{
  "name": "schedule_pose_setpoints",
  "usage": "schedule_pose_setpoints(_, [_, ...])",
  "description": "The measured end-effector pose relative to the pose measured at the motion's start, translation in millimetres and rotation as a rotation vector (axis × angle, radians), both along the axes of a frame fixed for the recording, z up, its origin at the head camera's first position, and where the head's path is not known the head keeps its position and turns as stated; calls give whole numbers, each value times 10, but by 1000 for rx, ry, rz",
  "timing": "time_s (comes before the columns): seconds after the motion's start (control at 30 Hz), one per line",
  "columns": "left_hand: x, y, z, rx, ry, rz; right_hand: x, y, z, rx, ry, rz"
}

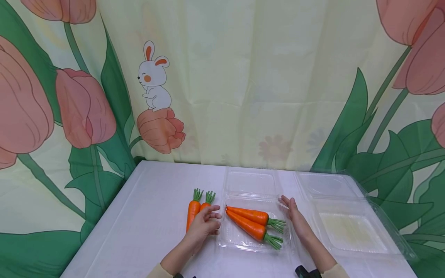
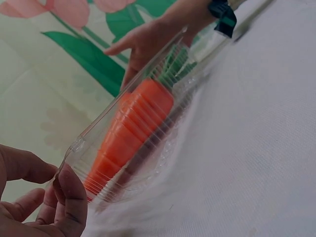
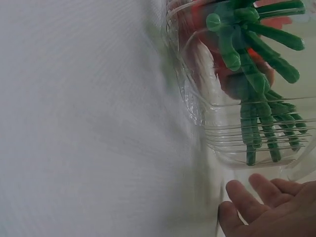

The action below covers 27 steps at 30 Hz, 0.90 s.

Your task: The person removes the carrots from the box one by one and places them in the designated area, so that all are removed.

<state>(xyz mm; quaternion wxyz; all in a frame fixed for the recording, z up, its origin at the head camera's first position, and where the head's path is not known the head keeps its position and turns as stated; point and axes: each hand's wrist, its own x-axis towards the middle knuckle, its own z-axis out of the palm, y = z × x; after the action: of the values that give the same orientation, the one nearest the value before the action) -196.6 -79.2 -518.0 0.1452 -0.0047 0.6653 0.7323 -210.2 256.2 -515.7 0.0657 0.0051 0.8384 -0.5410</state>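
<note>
Two orange carrots with green tops (image 1: 255, 229) lie side by side in an open clear plastic clamshell box (image 1: 233, 241), their tips toward the left. My left hand (image 1: 204, 224) is at the box's left side. In the left wrist view, its thumb and finger pinch the rim of the box (image 2: 79, 143). On the other side, my right hand (image 1: 295, 218) is beside the right wall with fingers extended and loosely spread. The right wrist view has its fingers (image 3: 242, 197) just off the ribbed wall, near the green tops (image 3: 266, 123).
Two more carrots (image 1: 193, 208) lie left of the box, partly behind my left hand. A second open clear box (image 1: 351, 247) stands at the right of the white table (image 1: 139, 216). A curtain with tulips and a rabbit (image 1: 222, 85) hangs behind.
</note>
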Motion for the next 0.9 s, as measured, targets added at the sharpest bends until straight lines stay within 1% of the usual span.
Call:
schedule_pose_setpoints(0.27, [-14,-4,-6,6,13,0,13,-21,14,12,-4,10])
schedule_pose_setpoints(0.47, [-8,2,4,-1,8,3,38,-13,15,3,4,9])
schedule_pose_setpoints(0.53, [3,5,9,-8,12,2,50,-14,14,18,-7,-7])
schedule_pose_setpoints(0.6, [8,8,14,-26,19,-2,77,-14,14,31,-15,-40])
schedule_pose_setpoints(0.67, [7,1,40,-74,30,-17,108,-9,13,41,-26,-82])
schedule_pose_setpoints(0.77, [-9,-30,108,-186,61,-58,172,14,11,9,-47,-148])
schedule_pose_setpoints(0.83, [-25,-59,170,-277,84,-94,213,37,11,-17,-62,-164])
schedule_pose_setpoints(0.9, [-47,-75,230,-364,121,-125,256,58,18,-40,-94,-171])
